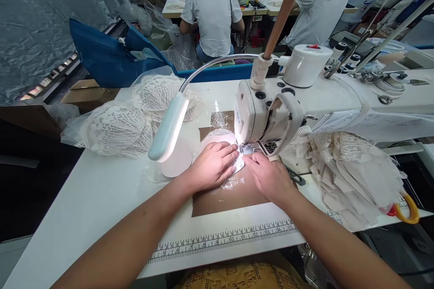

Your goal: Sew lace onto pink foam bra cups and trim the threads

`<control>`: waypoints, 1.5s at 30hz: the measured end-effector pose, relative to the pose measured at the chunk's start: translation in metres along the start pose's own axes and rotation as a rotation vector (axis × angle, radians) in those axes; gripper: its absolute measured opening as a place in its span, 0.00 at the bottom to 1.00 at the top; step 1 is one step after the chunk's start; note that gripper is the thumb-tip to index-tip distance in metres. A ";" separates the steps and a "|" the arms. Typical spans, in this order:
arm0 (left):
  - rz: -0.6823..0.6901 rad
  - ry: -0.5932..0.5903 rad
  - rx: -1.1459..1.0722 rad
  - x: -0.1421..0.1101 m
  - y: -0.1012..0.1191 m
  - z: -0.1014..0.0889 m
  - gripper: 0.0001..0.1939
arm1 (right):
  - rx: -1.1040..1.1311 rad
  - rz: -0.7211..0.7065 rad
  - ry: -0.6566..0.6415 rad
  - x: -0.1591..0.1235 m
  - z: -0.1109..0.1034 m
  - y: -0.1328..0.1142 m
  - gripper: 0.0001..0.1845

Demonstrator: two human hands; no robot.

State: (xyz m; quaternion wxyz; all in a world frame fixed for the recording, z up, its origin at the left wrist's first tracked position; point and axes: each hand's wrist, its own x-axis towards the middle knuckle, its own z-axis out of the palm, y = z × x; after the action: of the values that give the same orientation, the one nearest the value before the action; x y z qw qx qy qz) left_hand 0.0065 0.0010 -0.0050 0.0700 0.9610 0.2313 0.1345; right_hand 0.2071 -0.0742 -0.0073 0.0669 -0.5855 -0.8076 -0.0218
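A white sewing machine [252,110] stands over the table, its needle area lit by a lamp [169,126] on a bendy metal neck. Under the needle lies a pale fabric piece [219,136], partly covered by my hands. My left hand [215,162] rests flat on this piece with fingers stretched toward the needle. Just right of the needle, my right hand [267,174] pinches the edge of the fabric between thumb and curled fingers. Beneath both hands is a brown board [217,203] with shiny tape on it.
White lace pieces [118,128] are heaped at left, near a round pale pad [176,158]. At right lie stacked beige fabric pieces [359,176] and orange-handled scissors [408,210]. A printed ruler [224,239] runs along the front edge. Two people in white shirts [213,18] sit ahead.
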 end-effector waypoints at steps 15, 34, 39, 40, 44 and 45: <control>-0.122 0.063 -0.009 -0.002 -0.004 0.001 0.22 | 0.071 0.004 0.019 -0.002 0.002 0.003 0.22; -0.430 -0.093 -0.347 -0.016 0.019 -0.036 0.22 | 0.443 -0.131 0.090 -0.011 -0.006 0.004 0.16; -0.475 -0.192 -0.636 -0.014 0.025 -0.038 0.09 | 0.499 -0.155 0.105 -0.015 -0.008 0.006 0.14; -0.461 -0.159 -0.671 -0.016 0.028 -0.040 0.09 | 0.527 -0.169 0.112 -0.015 -0.009 0.007 0.14; -0.386 0.000 -0.710 -0.029 0.048 -0.045 0.07 | 0.696 -0.249 0.094 -0.019 -0.011 0.004 0.14; -0.355 0.038 -0.693 -0.032 0.053 -0.044 0.07 | 0.730 -0.263 0.083 -0.020 -0.011 0.002 0.14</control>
State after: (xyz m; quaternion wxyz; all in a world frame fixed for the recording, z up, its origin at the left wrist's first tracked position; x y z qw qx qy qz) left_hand -0.0112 -0.0577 0.0406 0.4083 0.8227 0.3363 0.2083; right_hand 0.2156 -0.0936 0.0008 0.3000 -0.4133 -0.8271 0.2347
